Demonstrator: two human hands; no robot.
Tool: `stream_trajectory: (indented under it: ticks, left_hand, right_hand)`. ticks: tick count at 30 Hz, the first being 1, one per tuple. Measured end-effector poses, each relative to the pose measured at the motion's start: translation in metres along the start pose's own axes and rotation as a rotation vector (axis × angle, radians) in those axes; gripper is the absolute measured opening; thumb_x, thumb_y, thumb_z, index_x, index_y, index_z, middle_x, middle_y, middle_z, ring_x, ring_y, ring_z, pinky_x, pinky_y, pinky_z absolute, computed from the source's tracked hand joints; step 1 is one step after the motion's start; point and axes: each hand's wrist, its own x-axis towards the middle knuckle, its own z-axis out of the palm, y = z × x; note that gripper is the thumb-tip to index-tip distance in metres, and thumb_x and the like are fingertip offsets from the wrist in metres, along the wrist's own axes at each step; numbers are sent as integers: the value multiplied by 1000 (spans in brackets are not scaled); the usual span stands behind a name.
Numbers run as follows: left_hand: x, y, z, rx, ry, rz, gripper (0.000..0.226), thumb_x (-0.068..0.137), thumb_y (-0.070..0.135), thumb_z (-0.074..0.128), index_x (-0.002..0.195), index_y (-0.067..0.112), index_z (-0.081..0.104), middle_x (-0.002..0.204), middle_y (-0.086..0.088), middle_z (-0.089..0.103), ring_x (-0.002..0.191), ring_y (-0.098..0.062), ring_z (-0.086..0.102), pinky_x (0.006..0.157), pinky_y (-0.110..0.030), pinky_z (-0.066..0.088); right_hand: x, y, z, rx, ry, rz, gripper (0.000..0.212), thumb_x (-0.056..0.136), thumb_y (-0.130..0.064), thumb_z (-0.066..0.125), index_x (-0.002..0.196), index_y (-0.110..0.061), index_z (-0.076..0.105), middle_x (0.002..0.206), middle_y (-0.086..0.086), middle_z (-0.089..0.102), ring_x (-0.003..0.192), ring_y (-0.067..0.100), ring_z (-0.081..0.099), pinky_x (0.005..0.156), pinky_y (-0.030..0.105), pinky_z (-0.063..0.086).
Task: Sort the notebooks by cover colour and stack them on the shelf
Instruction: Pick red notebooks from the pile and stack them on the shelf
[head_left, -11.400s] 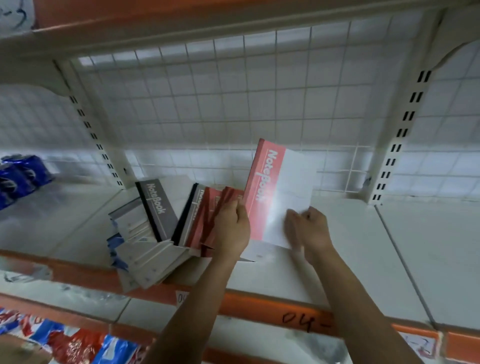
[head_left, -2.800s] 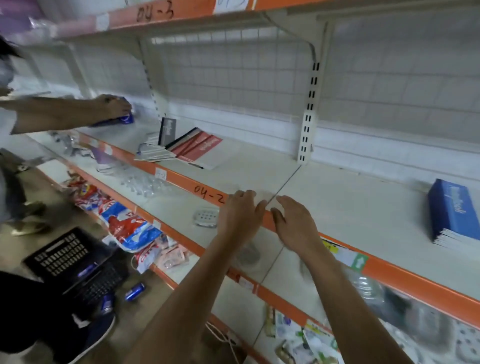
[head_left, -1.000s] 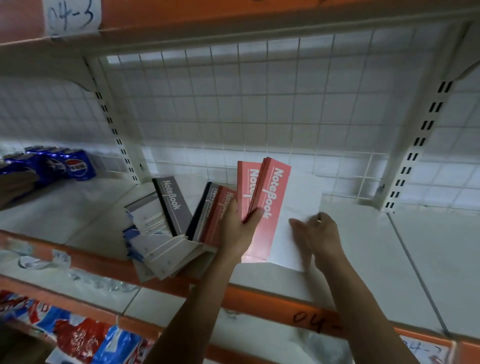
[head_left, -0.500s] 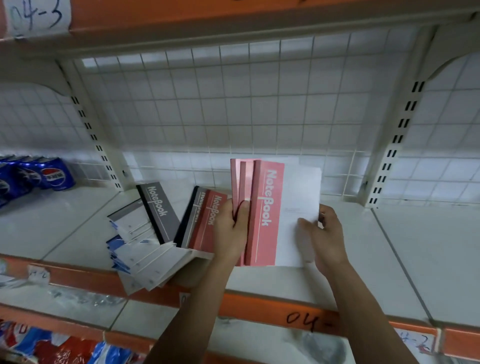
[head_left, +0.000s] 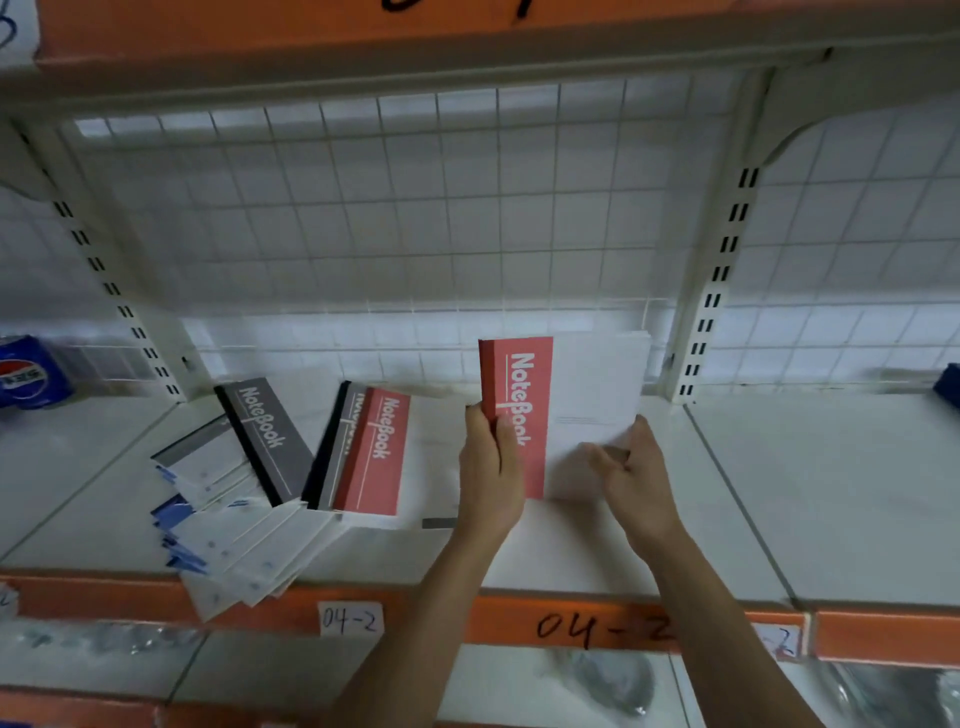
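I hold a squared-up bundle of red notebooks (head_left: 566, 410) upright on the white shelf (head_left: 779, 493). My left hand (head_left: 491, 467) grips its red spine side, thumb across the front. My right hand (head_left: 631, 475) holds the white lower right part of the cover. To the left, one more red notebook (head_left: 376, 452) lies on a grey one. A grey notebook (head_left: 270, 436) lies further left, on top of a fanned, messy pile of notebooks (head_left: 228, 540) with white and blue showing, which hangs over the shelf's front edge.
Blue cola cans (head_left: 26, 371) stand at the far left of the shelf. A wire grid back panel (head_left: 415, 208) and two slotted uprights (head_left: 711, 291) close the back. A blue thing (head_left: 948, 382) peeks in at the far right. The orange shelf lip (head_left: 571, 623) carries "04-2" labels.
The fanned red notebooks in my left hand have been squared into one flush bundle. My right hand slid from the bundle's right edge down to its lower right part.
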Motion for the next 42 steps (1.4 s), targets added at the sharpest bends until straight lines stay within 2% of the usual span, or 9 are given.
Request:
stream_trajectory:
  ticks: [5, 9, 13, 18, 22, 29, 33, 39, 42]
  left_hand:
    - [-9, -3, 3, 28, -50, -129, 28, 102, 30, 30, 123, 12, 33, 123, -8, 54, 105, -20, 58, 83, -27, 52]
    - [-18, 13, 7, -43, -91, -117, 17, 102, 27, 32, 119, 22, 30, 118, 5, 49, 97, -4, 53, 79, -15, 47]
    - [-25, 31, 24, -40, -205, -38, 29, 100, 21, 41, 129, 15, 37, 113, 9, 51, 101, -7, 55, 75, -9, 46]
    - [-41, 43, 61, -85, -406, -57, 18, 97, 21, 46, 113, 18, 54, 107, 3, 63, 96, -13, 60, 86, -31, 53]
    - [-68, 60, 100, -83, -490, -42, 14, 99, 17, 39, 103, 10, 51, 99, -2, 60, 79, -11, 59, 62, -21, 54]
    - [-132, 105, 193, -45, -430, -25, 11, 99, 17, 39, 102, 12, 49, 102, -6, 60, 87, -26, 58, 71, -26, 51]
    - [-176, 138, 260, -67, -410, -101, 11, 99, 17, 38, 98, 12, 49, 102, -10, 62, 89, -31, 60, 79, -41, 51]
    - [-224, 177, 348, -78, -457, -208, 17, 98, 17, 36, 104, 14, 51, 102, -7, 62, 83, -26, 61, 69, -37, 53]
    - [-238, 189, 383, -108, -500, -273, 17, 99, 17, 35, 105, 16, 51, 98, -7, 62, 71, -21, 60, 59, -33, 51]
  right_hand:
    - [-5, 3, 5, -106, 49, 49, 13, 91, -12, 54, 101, -6, 48, 79, -2, 55, 73, 10, 53, 64, 24, 42]
    - [-17, -6, -7, -122, 136, -4, 14, 92, -10, 52, 97, 0, 45, 75, 14, 56, 68, 25, 56, 66, 40, 48]
    - [-36, -19, -42, -110, 285, -50, 13, 92, -9, 53, 99, 0, 47, 91, 25, 60, 81, 35, 61, 73, 48, 51]
    - [-63, -28, -101, -33, 416, -8, 13, 93, -8, 53, 84, -10, 44, 75, 3, 53, 69, 12, 53, 67, 29, 48]
    - [-79, -27, -149, -24, 504, 54, 13, 92, -14, 55, 93, -5, 46, 77, 2, 52, 70, 14, 52, 62, 26, 48]
    - [-111, -9, -266, -150, 549, 110, 24, 90, -7, 51, 113, -13, 53, 94, -2, 59, 88, 19, 57, 75, 36, 50]
    - [-137, 11, -346, -134, 516, 165, 25, 91, 0, 46, 109, -8, 61, 91, 6, 63, 84, 22, 61, 70, 36, 56]
    - [-156, 34, -446, -97, 615, 185, 25, 89, -3, 49, 108, -7, 65, 85, 8, 69, 75, 20, 68, 67, 32, 58]
    - [-158, 45, -483, -80, 650, 186, 24, 89, -6, 52, 109, -10, 65, 87, 8, 71, 76, 20, 70, 75, 43, 58]
